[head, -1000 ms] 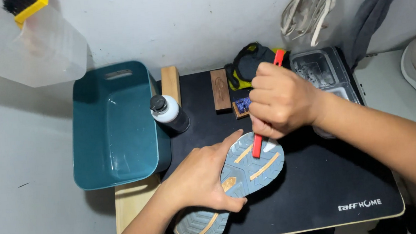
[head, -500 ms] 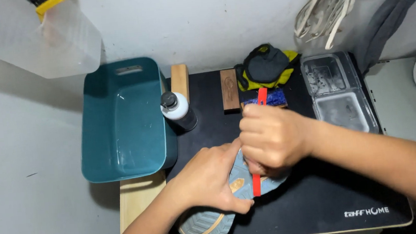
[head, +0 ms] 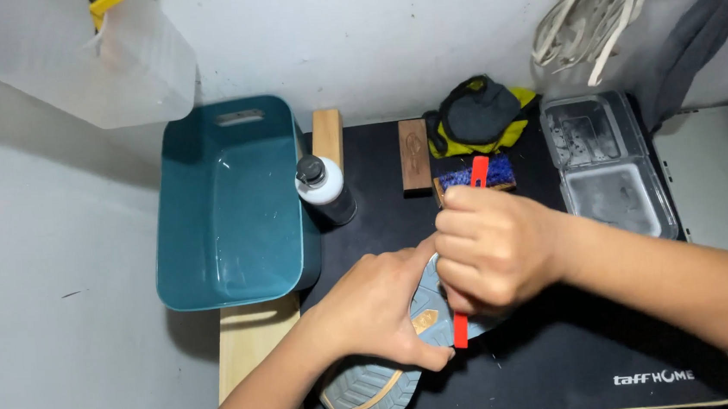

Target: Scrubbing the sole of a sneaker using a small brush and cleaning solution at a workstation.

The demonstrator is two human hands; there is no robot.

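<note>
Shoe [head: 370, 390] sole-up — left hand [head: 381, 311] steadies, right hand [head: 493, 250] grips red brush [head: 461, 331].

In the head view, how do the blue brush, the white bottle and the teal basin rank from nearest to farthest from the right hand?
From the right hand:
1. Blue brush, just above the knuckles, on the black mat.
2. White bottle, up and to the left, beside the basin.
3. Teal basin, farthest left, off the mat's edge.

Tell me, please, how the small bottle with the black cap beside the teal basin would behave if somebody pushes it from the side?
The bottle stands upright on a narrow base and is tall for its width, so it would probably tip rather than slide. Its body looks round, so once down it may roll on the black mat. The teal basin close beside it would likely stop it on that side.
</note>
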